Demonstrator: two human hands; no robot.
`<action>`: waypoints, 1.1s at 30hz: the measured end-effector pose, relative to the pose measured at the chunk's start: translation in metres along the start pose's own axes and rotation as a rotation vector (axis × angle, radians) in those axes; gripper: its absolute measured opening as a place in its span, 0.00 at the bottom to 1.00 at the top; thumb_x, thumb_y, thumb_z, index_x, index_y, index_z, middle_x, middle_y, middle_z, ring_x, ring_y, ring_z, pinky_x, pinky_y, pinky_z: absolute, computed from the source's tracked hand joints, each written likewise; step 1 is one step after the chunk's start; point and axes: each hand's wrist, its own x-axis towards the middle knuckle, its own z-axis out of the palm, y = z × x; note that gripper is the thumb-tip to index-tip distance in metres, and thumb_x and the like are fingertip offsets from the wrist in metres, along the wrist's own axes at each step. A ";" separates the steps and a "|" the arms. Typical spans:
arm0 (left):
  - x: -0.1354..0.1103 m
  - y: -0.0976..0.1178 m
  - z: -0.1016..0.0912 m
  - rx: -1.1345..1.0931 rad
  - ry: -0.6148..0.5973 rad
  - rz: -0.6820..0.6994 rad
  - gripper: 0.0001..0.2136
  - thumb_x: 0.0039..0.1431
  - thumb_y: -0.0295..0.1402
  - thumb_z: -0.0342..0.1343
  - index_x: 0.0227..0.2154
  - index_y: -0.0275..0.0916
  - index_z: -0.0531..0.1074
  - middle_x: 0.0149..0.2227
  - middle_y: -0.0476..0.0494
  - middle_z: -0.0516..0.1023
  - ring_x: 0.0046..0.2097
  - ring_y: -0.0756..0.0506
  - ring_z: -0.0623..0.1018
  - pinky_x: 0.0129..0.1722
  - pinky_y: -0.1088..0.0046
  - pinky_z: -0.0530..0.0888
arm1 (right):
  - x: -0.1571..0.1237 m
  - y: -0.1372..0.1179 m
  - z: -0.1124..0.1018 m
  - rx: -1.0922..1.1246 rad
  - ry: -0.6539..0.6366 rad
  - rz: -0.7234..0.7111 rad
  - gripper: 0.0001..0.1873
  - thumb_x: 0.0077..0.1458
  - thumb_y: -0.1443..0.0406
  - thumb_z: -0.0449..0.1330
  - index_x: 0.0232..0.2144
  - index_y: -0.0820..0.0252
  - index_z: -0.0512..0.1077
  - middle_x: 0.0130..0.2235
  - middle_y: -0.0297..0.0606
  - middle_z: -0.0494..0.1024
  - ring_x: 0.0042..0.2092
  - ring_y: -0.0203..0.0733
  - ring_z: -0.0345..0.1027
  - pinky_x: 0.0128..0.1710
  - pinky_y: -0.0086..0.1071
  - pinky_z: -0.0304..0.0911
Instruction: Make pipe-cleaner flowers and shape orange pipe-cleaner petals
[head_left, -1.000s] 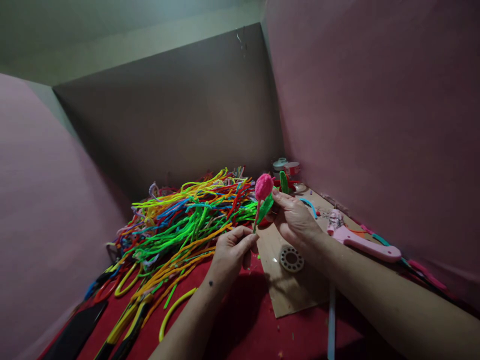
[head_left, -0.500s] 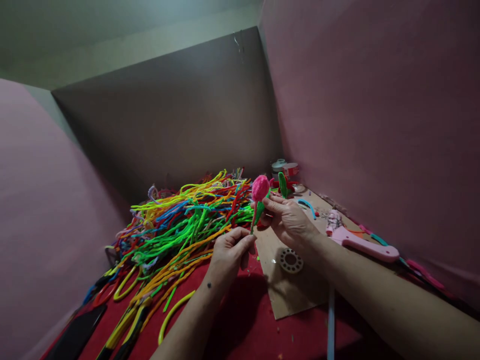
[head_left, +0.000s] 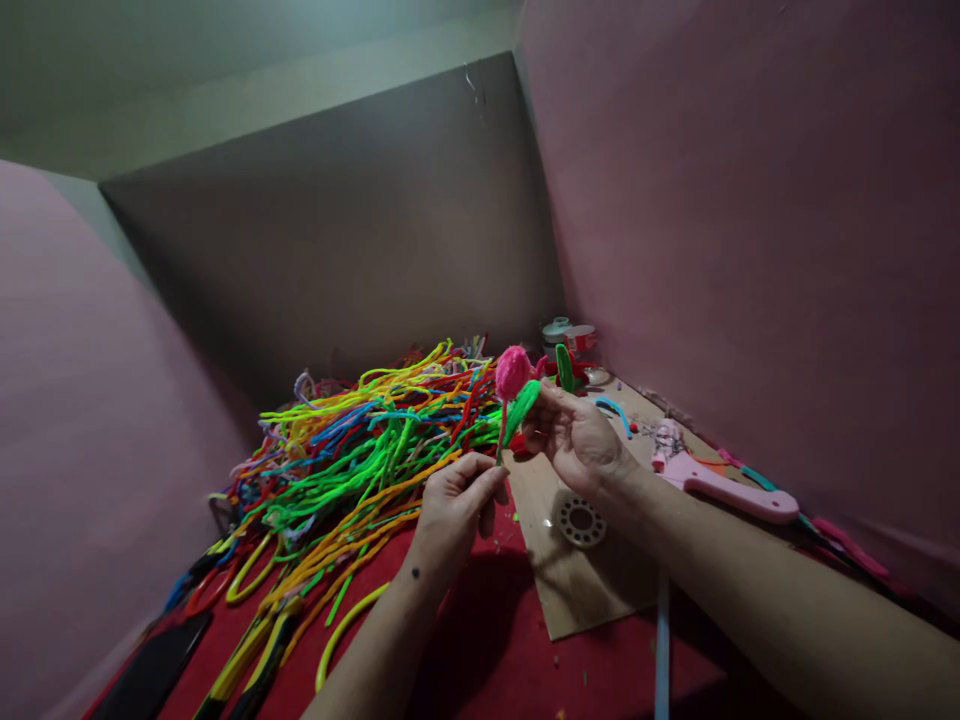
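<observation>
A pink fuzzy flower (head_left: 513, 373) made of pipe cleaners stands upright on a thin stem. My left hand (head_left: 463, 500) is closed, pinching the low end of that stem between thumb and forefinger. A bright green leaf (head_left: 523, 408) branches off the stem and curves outward to the right. At the leaf's upper end are the fingers of my right hand (head_left: 574, 435), which look pinched on its edge; the exact contact is partly hidden. Behind the hands, a heap of colourful pipe cleaners (head_left: 390, 440) covers the left of the red cloth.
A pink glue gun (head_left: 731, 485) lies right of a brown board (head_left: 559, 590), on which sits a round piece with holes (head_left: 582, 520). Yellow-and-black pliers (head_left: 251, 655) and a black phone (head_left: 157, 665) lie front left. Jars (head_left: 559, 330) stand at the back.
The leaf has swung away from the stem, bending out to the right. My right fingers have shifted off the flower's base to the leaf's end; the flower has moved slightly left.
</observation>
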 end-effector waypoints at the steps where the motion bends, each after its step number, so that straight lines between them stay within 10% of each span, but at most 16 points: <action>1: 0.000 0.000 0.000 -0.008 0.004 0.005 0.10 0.52 0.35 0.54 0.21 0.34 0.66 0.17 0.52 0.68 0.14 0.57 0.63 0.14 0.80 0.57 | 0.000 -0.001 0.000 -0.010 0.030 -0.003 0.09 0.46 0.61 0.58 0.23 0.62 0.69 0.18 0.32 0.69 0.19 0.33 0.59 0.19 0.27 0.50; 8: -0.002 0.004 0.001 -0.042 0.015 0.012 0.10 0.52 0.34 0.54 0.21 0.34 0.66 0.18 0.52 0.68 0.14 0.57 0.63 0.15 0.80 0.57 | 0.000 -0.001 -0.001 -0.185 0.158 -0.118 0.09 0.42 0.68 0.57 0.30 0.63 0.68 0.25 0.33 0.69 0.21 0.30 0.57 0.18 0.26 0.51; 13: -0.001 0.001 0.000 -0.033 0.011 -0.003 0.10 0.52 0.35 0.54 0.20 0.34 0.65 0.17 0.53 0.67 0.14 0.57 0.62 0.14 0.80 0.57 | 0.003 0.007 -0.006 -0.829 0.212 -0.638 0.27 0.40 0.73 0.53 0.46 0.59 0.65 0.41 0.39 0.70 0.40 0.40 0.64 0.37 0.34 0.62; 18: 0.000 -0.001 0.000 -0.030 0.000 -0.014 0.11 0.51 0.36 0.54 0.20 0.34 0.65 0.17 0.52 0.67 0.14 0.57 0.62 0.14 0.81 0.56 | -0.001 0.007 -0.009 -1.472 0.091 -0.980 0.31 0.44 0.76 0.50 0.53 0.61 0.63 0.49 0.43 0.69 0.51 0.47 0.56 0.53 0.42 0.53; 33: -0.003 0.000 0.001 -0.020 -0.023 -0.073 0.11 0.52 0.35 0.55 0.20 0.34 0.65 0.14 0.54 0.64 0.14 0.57 0.62 0.15 0.82 0.55 | 0.004 0.007 -0.010 -1.855 0.016 -0.828 0.14 0.53 0.74 0.48 0.38 0.63 0.71 0.36 0.43 0.73 0.39 0.45 0.63 0.42 0.37 0.56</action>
